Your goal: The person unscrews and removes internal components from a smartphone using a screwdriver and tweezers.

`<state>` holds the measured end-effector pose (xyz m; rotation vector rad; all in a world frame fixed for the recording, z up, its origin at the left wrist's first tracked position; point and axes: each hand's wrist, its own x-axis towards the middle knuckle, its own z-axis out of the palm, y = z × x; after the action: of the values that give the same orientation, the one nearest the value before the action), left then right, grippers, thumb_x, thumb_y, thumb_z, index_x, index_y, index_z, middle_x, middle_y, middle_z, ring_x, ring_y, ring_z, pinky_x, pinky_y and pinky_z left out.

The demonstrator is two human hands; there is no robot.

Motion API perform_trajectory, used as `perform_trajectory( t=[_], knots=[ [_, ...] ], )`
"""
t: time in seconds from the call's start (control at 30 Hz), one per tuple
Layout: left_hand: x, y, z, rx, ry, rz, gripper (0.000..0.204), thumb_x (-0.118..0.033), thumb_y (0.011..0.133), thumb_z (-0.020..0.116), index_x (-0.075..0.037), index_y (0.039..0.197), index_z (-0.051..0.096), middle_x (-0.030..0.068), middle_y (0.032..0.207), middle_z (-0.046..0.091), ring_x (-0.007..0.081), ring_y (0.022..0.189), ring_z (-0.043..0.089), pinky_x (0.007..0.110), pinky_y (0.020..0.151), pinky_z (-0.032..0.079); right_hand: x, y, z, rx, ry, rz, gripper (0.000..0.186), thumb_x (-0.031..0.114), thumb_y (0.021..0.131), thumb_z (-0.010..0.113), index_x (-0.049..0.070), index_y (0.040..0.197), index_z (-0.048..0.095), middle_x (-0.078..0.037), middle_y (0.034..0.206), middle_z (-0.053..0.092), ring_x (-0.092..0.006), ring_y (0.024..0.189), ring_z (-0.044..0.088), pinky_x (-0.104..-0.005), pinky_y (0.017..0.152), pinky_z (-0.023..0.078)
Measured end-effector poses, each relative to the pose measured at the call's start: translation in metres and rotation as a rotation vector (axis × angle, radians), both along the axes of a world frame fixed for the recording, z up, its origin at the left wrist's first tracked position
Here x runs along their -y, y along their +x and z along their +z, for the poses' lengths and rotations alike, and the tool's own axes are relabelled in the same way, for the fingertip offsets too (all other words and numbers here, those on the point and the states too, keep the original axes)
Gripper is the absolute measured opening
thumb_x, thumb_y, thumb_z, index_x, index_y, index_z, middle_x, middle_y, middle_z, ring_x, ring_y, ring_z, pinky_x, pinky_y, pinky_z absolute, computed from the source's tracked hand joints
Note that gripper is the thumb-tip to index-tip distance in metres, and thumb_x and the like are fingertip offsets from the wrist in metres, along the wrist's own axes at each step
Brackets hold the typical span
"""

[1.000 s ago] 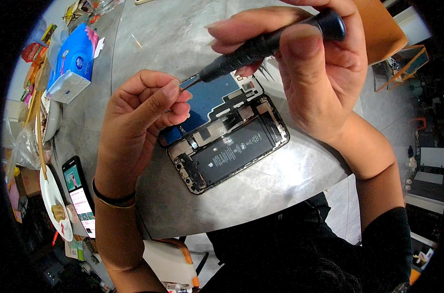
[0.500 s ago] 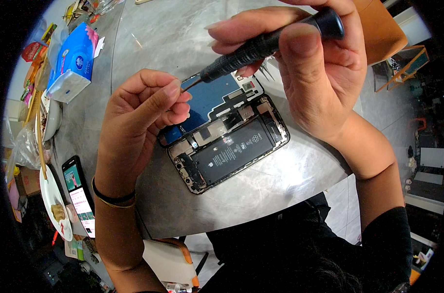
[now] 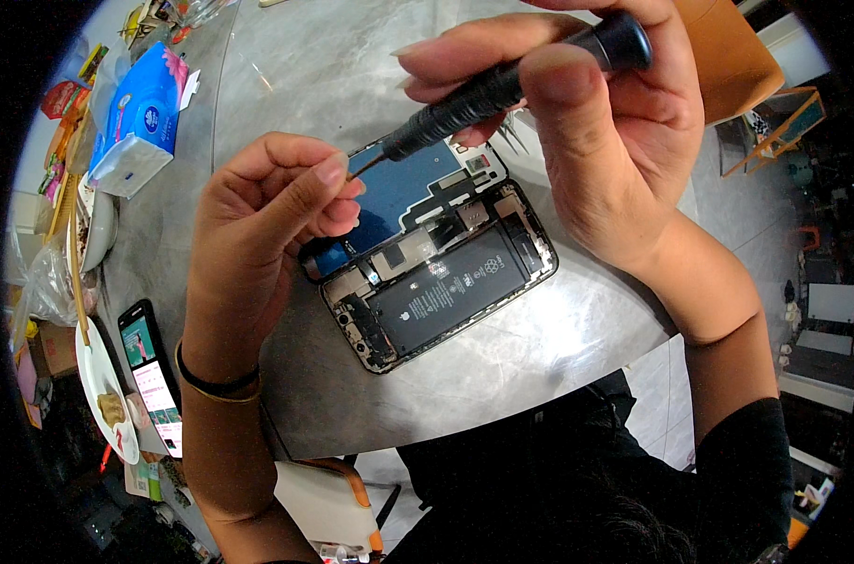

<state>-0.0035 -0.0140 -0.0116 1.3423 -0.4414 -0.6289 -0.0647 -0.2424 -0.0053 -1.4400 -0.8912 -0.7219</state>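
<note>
Grey, faintly marbled stone forms the round surface (image 3: 352,75), where an opened smartphone (image 3: 436,273) lies flat, its black rectangular battery and small metal shields exposed beside the hinged blue-backed screen panel. Right hand (image 3: 596,141) grips a slim black screwdriver (image 3: 502,86) with ribbed handle, tip angled down-left. Left hand (image 3: 267,226) pinches that tip between thumb and forefinger, just above the phone's upper-left corner.

Right hand (image 3: 615,141) gripping screwdriver (image 3: 502,85), left hand (image 3: 267,226) pinching its tip — opened phone (image 3: 446,282) beneath
</note>
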Motion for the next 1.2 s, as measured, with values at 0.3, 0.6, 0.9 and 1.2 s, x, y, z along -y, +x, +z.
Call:
perform_trajectory(
  t=[0.3,0.6,0.9,1.2],
  knots=[
    [-0.001,0.000,0.001,-0.026,-0.003,0.018,0.017,-0.011,0.088,0.065,0.001,0.100,0.062,0.0118,0.085,0.069,0.0120,0.073,0.068,0.021,0.067,0.055,0.001,-0.002,0.003,0.022,-0.054,-0.044,0.030,0.000,0.089,0.060,-0.005,0.112,0.041,-0.023,0.102,0.066,-0.0219,0.096,0.067,-0.0322,0.086,0.054],
    [0.002,-0.006,0.004,-0.062,0.061,0.085,0.013,-0.012,0.090,0.062,-0.003,0.099,0.060,0.0067,0.084,0.066,0.0072,0.068,0.063,0.019,0.063,0.054,-0.001,-0.005,0.005,-0.003,-0.071,-0.067,0.031,-0.005,0.086,0.062,-0.005,0.111,0.044,-0.023,0.101,0.064,-0.0249,0.097,0.067,-0.0334,0.084,0.055],
    [-0.001,-0.002,0.002,-0.083,0.010,0.051,0.017,-0.010,0.088,0.065,0.002,0.100,0.062,0.0148,0.087,0.069,0.0129,0.072,0.068,0.021,0.066,0.056,0.007,0.002,0.009,0.140,-0.215,-0.055,0.034,0.001,0.082,0.070,-0.005,0.109,0.049,-0.021,0.097,0.067,-0.0263,0.091,0.069,-0.0330,0.079,0.056],
    [0.001,-0.003,-0.002,-0.054,-0.004,0.069,0.015,-0.011,0.089,0.064,0.001,0.098,0.063,0.0130,0.085,0.069,0.0105,0.071,0.068,0.019,0.064,0.054,-0.008,-0.022,0.017,-0.015,-0.300,-0.100,0.030,0.011,0.090,0.061,-0.001,0.117,0.055,-0.014,0.106,0.066,-0.0202,0.097,0.065,-0.0284,0.083,0.051]
  ],
)
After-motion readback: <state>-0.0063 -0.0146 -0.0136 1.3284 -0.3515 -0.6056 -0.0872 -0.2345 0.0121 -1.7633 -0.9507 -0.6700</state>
